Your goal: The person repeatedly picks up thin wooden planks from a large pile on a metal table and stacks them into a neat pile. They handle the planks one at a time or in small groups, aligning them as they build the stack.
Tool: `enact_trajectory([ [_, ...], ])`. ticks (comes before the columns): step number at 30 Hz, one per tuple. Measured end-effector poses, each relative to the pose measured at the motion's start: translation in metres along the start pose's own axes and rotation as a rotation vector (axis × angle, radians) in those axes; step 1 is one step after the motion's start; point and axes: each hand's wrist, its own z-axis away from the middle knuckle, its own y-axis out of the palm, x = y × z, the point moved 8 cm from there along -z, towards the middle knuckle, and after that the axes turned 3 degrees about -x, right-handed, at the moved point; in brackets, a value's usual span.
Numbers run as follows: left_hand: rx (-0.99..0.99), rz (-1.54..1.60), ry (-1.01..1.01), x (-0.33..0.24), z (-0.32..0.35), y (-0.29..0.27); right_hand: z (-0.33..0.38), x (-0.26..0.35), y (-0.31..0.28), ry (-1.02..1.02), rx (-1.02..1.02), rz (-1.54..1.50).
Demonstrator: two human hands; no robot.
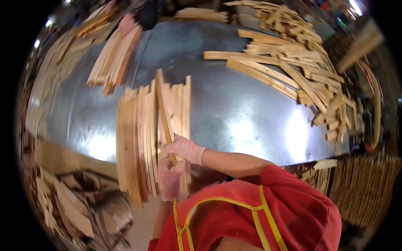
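A thin wooden strip (164, 111) is held upright-slanting over a row of similar strips, its far end up at the row's back. My right hand (184, 148), in a pale knitted glove, is closed around the strip's near part. Just below it, my left hand (171, 173), gloved too, grips the strip's near end. Under and beside both hands lies the row of wooden strips (130, 142), side by side and uneven at the ends. The row lies on a grey metal-topped table (209, 113) and juts past its front edge.
A second bundle of strips (113, 58) lies at the far left, with another person's gloved hand (126, 23) at its far end. A jumbled heap of wood pieces (310, 71) covers the table's right side. Scrap wood (71, 205) lies at lower left; stacked slats (364, 188) stand at lower right.
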Motion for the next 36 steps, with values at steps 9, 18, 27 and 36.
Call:
enact_trajectory([
  [9,0.054,-1.353,0.652,-0.023,-0.023,0.132,0.073,-0.102,-0.189,0.045,-0.489,-0.790],
  [18,-0.202,-1.545,0.618,0.031,-0.054,0.104,0.081,0.015,-0.623,-0.458,-0.816,-0.681],
  [27,-0.250,-1.582,0.636,0.032,-0.046,0.108,-0.032,0.004,-0.681,-0.014,-0.705,1.161],
  [36,-0.291,-1.588,0.669,0.032,-0.048,0.112,0.034,-0.044,-0.571,-0.073,-0.436,1.070],
])
